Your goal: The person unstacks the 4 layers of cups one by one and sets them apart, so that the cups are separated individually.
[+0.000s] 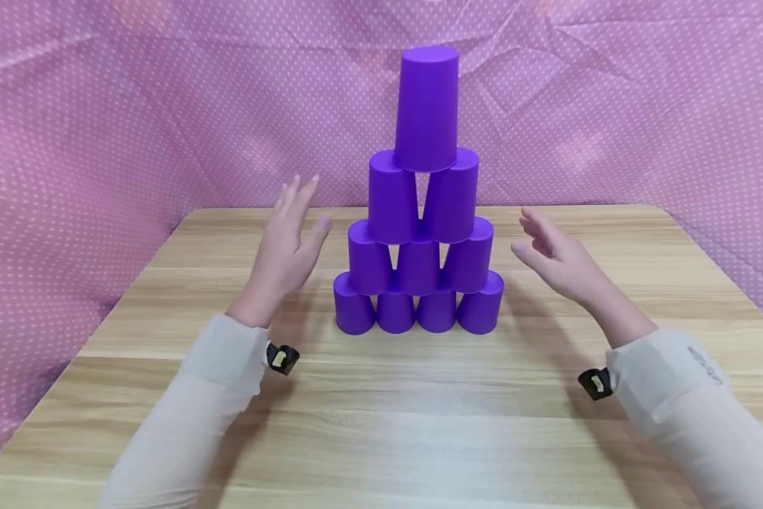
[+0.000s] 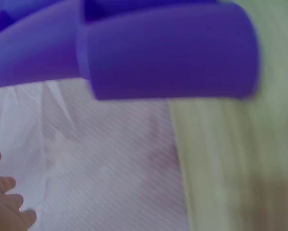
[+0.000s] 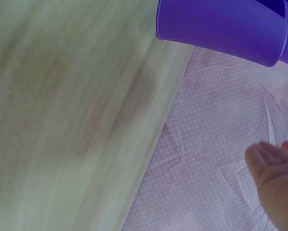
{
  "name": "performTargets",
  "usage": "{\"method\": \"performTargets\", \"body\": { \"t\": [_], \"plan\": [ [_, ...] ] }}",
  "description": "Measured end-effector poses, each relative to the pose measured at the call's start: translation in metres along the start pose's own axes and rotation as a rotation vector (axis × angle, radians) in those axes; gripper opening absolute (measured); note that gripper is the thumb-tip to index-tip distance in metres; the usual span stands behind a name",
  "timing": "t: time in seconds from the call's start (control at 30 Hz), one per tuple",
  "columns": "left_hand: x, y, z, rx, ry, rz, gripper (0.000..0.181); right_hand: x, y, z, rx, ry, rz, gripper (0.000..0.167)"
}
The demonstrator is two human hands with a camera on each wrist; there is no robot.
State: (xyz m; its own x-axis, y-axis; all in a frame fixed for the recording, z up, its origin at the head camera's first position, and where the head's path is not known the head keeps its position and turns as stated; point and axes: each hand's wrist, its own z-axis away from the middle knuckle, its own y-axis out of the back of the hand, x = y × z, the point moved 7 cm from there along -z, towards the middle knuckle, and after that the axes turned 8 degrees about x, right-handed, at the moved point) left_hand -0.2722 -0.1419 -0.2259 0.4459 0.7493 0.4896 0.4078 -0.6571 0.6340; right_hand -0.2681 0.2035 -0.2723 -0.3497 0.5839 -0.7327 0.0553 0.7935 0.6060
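Note:
A pyramid of upside-down purple cups (image 1: 419,265) stands on the wooden table, with one cup (image 1: 427,113) alone on top, two below it, three below those and a wider row at the bottom. To its left, my left hand (image 1: 283,247) is held in the air with straight, spread fingers, apart from the cups. On the right side, my right hand (image 1: 562,261) hovers with relaxed fingers and also touches nothing. Purple cups (image 2: 173,53) fill the top of the left wrist view. Another purple cup (image 3: 221,29) shows at the upper right of the right wrist view.
The light wooden table (image 1: 419,424) spreads beneath both arms. A pink dotted cloth (image 1: 260,92) hangs behind it and along both sides. Small black wrist cameras (image 1: 283,358) sit on the cuffs of the light sleeves.

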Motion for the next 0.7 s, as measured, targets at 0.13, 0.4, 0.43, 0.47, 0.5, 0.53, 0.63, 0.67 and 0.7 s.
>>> {"method": "performTargets", "body": {
  "t": [0.13,0.4,0.43,0.47,0.5,0.53,0.63,0.67,0.7],
  "plan": [
    [0.021,0.013,-0.015,0.034,-0.033,0.196,0.052,-0.002,-0.004,0.007,-0.076,0.037,-0.091,0.062],
    [0.059,0.034,-0.047,0.018,0.013,0.507,0.046,0.000,-0.020,0.017,-0.185,0.054,-0.140,0.061],
    [0.063,0.035,-0.050,0.015,0.020,0.527,0.046,0.001,-0.022,0.017,-0.195,0.052,-0.144,0.061],
    [0.067,0.036,-0.053,0.009,0.029,0.549,0.046,0.002,-0.024,0.018,-0.203,0.045,-0.145,0.062],
    [0.069,0.036,-0.055,0.003,0.041,0.566,0.046,0.003,-0.027,0.018,-0.211,0.039,-0.148,0.063],
    [0.072,0.036,-0.057,-0.005,0.055,0.584,0.046,0.003,-0.029,0.018,-0.218,0.037,-0.152,0.064],
    [0.078,0.034,-0.062,-0.032,0.109,0.666,0.047,0.004,-0.035,0.018,-0.236,0.036,-0.163,0.066],
    [0.080,0.033,-0.064,-0.043,0.123,0.694,0.047,0.004,-0.036,0.018,-0.241,0.036,-0.166,0.067],
    [0.082,0.032,-0.065,-0.054,0.134,0.715,0.048,0.005,-0.038,0.018,-0.244,0.035,-0.171,0.067]
  ]
}}
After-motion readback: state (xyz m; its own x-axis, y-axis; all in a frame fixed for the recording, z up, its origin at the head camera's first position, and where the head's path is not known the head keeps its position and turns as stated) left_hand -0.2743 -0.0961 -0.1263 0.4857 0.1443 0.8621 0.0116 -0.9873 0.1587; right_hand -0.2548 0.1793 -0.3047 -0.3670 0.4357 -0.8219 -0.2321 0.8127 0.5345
